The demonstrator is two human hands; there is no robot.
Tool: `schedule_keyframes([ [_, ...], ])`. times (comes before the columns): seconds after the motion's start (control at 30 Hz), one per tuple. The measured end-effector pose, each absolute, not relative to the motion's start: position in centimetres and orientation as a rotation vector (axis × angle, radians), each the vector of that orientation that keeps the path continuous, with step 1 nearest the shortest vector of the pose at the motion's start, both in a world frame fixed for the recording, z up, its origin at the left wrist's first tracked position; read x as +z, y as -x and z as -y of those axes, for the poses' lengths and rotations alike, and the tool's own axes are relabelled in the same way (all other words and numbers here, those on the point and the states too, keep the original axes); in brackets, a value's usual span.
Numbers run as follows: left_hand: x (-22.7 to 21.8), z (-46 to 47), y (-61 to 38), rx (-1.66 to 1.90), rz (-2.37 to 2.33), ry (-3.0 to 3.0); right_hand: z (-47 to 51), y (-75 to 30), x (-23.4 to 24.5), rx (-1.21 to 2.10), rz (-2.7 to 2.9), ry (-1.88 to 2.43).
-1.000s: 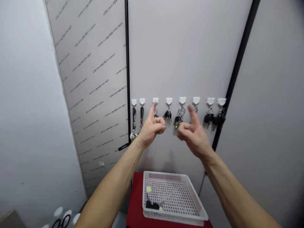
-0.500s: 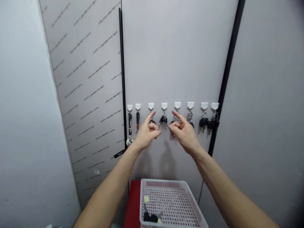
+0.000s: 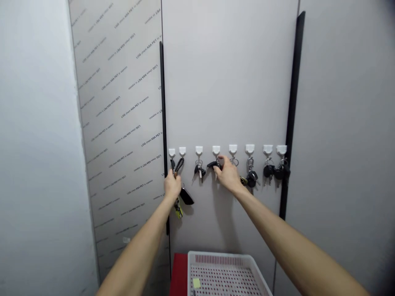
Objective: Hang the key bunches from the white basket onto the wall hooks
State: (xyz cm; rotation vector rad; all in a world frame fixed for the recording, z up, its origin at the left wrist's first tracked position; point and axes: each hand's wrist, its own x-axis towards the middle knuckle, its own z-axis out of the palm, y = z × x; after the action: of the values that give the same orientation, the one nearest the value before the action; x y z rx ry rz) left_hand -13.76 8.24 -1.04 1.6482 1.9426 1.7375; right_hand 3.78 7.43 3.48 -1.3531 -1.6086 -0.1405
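Note:
A row of several white hooks runs across the grey wall panel, each with keys hanging from it. My left hand is closed around the two strap keychains on the leftmost hooks; a black fob swings out below it. My right hand is pinched on the black key bunch under the fourth hook. Between my hands another key bunch hangs untouched.
A white perforated basket sits on a red surface below the hooks, with a yellow note inside. More key bunches hang at the right by a black vertical strip. A printed film-covered panel stands at the left.
Both hands moved from mid-air in front of the hooks onto the keys: the left went to the leftmost straps, the right to the fourth hook's bunch. The view tilted upward.

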Motion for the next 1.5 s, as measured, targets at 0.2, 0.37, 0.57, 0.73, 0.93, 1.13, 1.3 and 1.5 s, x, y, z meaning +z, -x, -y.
schedule_keyframes([
  [0.2,5.3,-7.2,16.8,1.855,-1.897,-1.786,-6.8,-4.4,7.2,-0.121,1.538,1.217],
  [0.37,9.6,-6.4,17.2,1.494,-1.882,-1.936,-5.9,-3.1,10.4,-0.07,1.725,1.107],
  [0.57,10.8,-5.8,16.7,1.649,-1.324,-1.547,-4.5,-3.3,3.7,0.285,2.305,1.125],
  [0.73,8.8,-4.3,14.8,1.638,-0.976,-1.469,-3.2,-5.5,-9.0,0.682,2.467,1.319],
  [0.93,-1.4,-1.3,9.0,1.383,-0.989,-1.451,-2.9,-8.0,-13.5,0.739,2.407,1.421],
  [1.13,-11.4,-1.0,6.8,1.05,-1.077,-1.617,-3.9,-10.2,-3.7,0.235,1.713,1.268],
  [1.3,-8.1,-3.0,8.0,1.156,-1.31,-1.943,-5.0,-10.0,0.8,0.002,1.521,1.281],
  [1.5,-0.2,-7.2,7.7,1.823,-1.62,-1.797,-7.5,-9.0,3.1,-0.163,1.579,1.501],
])
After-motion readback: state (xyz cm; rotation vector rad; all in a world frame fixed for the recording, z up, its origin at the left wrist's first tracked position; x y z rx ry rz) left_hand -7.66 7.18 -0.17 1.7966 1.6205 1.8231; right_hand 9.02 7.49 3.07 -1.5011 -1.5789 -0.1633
